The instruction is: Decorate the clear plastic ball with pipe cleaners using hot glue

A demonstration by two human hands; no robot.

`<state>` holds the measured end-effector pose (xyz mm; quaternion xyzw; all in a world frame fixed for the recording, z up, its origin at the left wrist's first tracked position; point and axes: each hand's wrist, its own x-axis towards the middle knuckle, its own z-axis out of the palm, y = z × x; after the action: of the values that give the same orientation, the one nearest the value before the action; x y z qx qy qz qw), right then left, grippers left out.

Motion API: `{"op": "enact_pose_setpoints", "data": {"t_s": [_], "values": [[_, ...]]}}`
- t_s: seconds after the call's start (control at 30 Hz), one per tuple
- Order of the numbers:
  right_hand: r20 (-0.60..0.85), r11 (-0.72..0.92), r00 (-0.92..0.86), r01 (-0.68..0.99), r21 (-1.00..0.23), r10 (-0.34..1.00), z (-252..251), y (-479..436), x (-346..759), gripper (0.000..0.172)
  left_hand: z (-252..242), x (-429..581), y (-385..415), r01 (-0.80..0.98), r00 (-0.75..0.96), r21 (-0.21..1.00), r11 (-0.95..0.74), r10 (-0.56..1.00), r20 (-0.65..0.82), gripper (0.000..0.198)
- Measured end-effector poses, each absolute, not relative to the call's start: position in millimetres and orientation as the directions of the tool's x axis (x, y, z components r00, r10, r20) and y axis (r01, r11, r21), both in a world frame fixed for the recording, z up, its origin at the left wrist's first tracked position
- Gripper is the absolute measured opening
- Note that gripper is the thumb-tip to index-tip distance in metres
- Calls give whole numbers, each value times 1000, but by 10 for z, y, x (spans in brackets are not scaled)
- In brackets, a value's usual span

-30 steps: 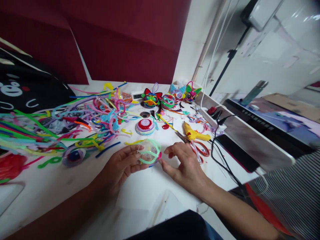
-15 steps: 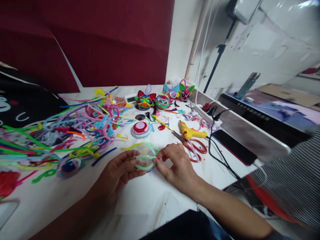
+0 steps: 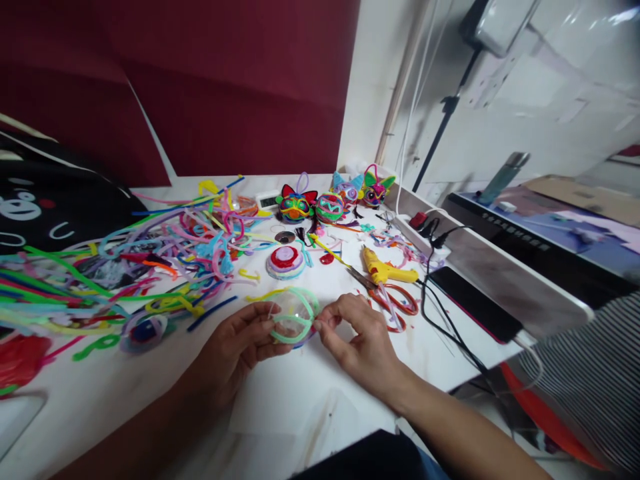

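The left hand [image 3: 245, 337] has its fingers curled around a clear ball [image 3: 293, 312] banded in pale green — held over the tabletop [image 3: 360, 413], towards its front edge. At the ball's right side, the right hand [image 3: 364, 337] has thumb and index finger drawn together; from here I can't tell whether they grip anything. Orange-handled scissors [image 3: 411, 301] and a yellow glue gun [image 3: 383, 267] lie just beyond — and a phone [image 3: 475, 303] sits by the tabletop's right edge.
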<state>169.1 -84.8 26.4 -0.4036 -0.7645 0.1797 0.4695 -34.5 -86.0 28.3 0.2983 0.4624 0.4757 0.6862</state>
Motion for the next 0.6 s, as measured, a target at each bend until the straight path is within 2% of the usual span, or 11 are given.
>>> {"op": "enact_pose_setpoints", "data": {"t_s": [0.07, 0.17, 0.3, 0.37, 0.6], "values": [[646, 677, -261, 480, -558, 717, 237, -859, 1708, 8, 282, -354, -859, -381, 124, 848, 370, 929, -350, 31], [733, 767, -360, 548, -335, 577, 196, -888, 1725, 12, 265, -363, -843, -397, 119, 839, 372, 927, -355, 32], [738, 820, -522, 567, -74, 428, 159, -928, 1724, 25, 256, -366, -826, -403, 105, 838, 368, 928, -357, 32], [722, 823, -560, 568, -23, 406, 138, -940, 1716, 31, 258, -369, -830, -401, 103, 841, 364, 930, -354, 31], [683, 790, -596, 611, 44, 422, 63, -942, 1705, 39, 267, -400, -831, -405, 114, 837, 367, 929, -352, 31]]}}
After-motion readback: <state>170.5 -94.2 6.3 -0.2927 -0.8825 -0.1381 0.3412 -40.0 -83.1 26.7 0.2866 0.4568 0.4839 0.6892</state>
